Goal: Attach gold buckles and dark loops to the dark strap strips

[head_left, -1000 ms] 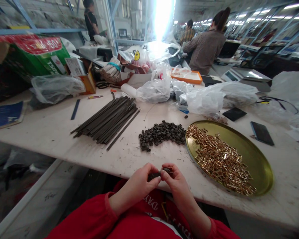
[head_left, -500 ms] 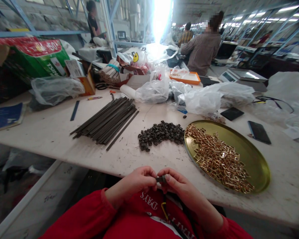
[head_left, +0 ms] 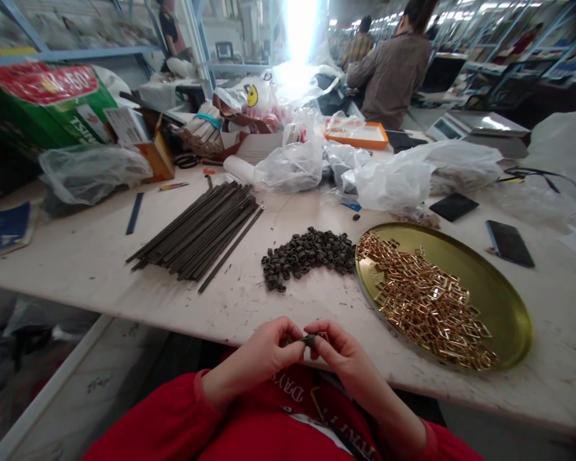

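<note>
At the table's front edge, a small dark strap piece (head_left: 310,340) is pinched between the fingertips of both hands. My left hand (head_left: 271,351) closes on its left end, and my right hand (head_left: 343,353) grips the right end, where it looks thicker. The fingers cover most of the piece, so its full shape is hidden. Beyond the hands lies a heap of small dark loops (head_left: 312,253). To the right, a round gold tray (head_left: 511,320) bears a mass of gold rectangular rings (head_left: 427,301). A bundle of long dark strips (head_left: 196,230) lies on the left.
Plastic bags (head_left: 393,182) line the back of the table. A phone (head_left: 509,243) and a flat black object (head_left: 454,207) lie behind the tray. Scissors (head_left: 187,161), a green box (head_left: 52,109) and a blue booklet (head_left: 4,227) are at left. A co-worker (head_left: 391,70) sits beyond.
The camera view has shifted slightly. My fingertips have drawn closer together, covering more of the dark strap piece, which both hands still hold.
</note>
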`<state>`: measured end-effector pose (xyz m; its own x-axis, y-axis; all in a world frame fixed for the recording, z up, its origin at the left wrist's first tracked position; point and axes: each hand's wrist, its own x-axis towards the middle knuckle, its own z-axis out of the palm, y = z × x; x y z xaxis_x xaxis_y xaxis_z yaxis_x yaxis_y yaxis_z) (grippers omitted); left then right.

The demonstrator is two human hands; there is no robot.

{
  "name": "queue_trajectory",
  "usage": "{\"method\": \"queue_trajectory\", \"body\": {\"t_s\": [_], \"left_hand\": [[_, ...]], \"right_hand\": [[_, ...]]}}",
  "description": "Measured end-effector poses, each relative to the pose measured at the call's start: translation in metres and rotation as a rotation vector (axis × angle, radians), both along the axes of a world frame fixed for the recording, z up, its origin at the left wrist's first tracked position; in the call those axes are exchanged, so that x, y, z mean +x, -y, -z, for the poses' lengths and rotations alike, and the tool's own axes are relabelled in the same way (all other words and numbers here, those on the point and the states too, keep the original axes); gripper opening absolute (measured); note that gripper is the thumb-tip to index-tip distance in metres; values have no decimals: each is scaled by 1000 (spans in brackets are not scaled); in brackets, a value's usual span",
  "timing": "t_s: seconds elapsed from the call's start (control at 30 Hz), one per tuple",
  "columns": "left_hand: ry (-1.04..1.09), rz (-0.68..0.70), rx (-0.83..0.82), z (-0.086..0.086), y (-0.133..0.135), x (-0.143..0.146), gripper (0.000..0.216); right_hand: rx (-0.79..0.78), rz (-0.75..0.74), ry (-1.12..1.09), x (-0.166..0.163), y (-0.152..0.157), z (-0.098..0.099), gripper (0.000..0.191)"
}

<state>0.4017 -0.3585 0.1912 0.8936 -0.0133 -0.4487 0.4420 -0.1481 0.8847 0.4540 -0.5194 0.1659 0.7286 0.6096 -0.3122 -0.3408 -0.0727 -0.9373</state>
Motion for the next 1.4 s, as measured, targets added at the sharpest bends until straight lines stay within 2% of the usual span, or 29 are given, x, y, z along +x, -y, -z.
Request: {"method": "queue_trajectory", "body": {"t_s": [0.07,0.13,0.33,0.47,0.53,0.63,0.73,0.8,0.87,0.93,1.0,1.07,1.17,1.23,1.3,1.4], "left_hand": [[43,-11,81,5,2,1,12],[27,-12,81,6,3,3,9],[-10,-1,52,1,0,5,7],[30,-4,133,-1,2,4,5],[63,4,203,-3,3,2,5],[100,28,275,-6,3,0,6],[102,51,289,-8,2,-3,4],[94,69,299,-9,2,-4,5],[99,83,328,-11,2,-5,6],[120,106,350,-13,0,-5,9],[136,152,305,-16,-4,-5,15],[128,192,174,-16,-12,-6,24],[65,144,-56,-12,-22,-8,34],[-17,105,-137,-9,-25,-10,34],[-96,101,-138,-7,-25,-10,30],[-83,129,2,-9,-20,-8,22]], "right_hand": [[-73,37,153,-2,-3,0,20],[-97,31,179,-2,-6,-3,18],[84,-47,-144,-2,-8,-12,39],[105,-21,-169,-4,-7,-7,37],[56,-41,-81,-4,-7,-5,32],[-102,-99,168,-4,-7,-7,18],[-235,-174,402,-5,-6,-11,6],[-271,-202,507,-7,-6,-11,6],[-265,-193,523,-10,-6,-8,7],[-236,-158,446,-11,-6,-5,5],[-207,-114,361,-11,-5,-3,5],[-179,-84,299,-9,-4,-3,6],[-136,-87,191,-8,-1,-5,9],[-126,-89,153,-9,-1,-5,10],[-130,-86,180,-11,-3,-4,10],[-140,-78,282,-14,-3,-2,8]]}}
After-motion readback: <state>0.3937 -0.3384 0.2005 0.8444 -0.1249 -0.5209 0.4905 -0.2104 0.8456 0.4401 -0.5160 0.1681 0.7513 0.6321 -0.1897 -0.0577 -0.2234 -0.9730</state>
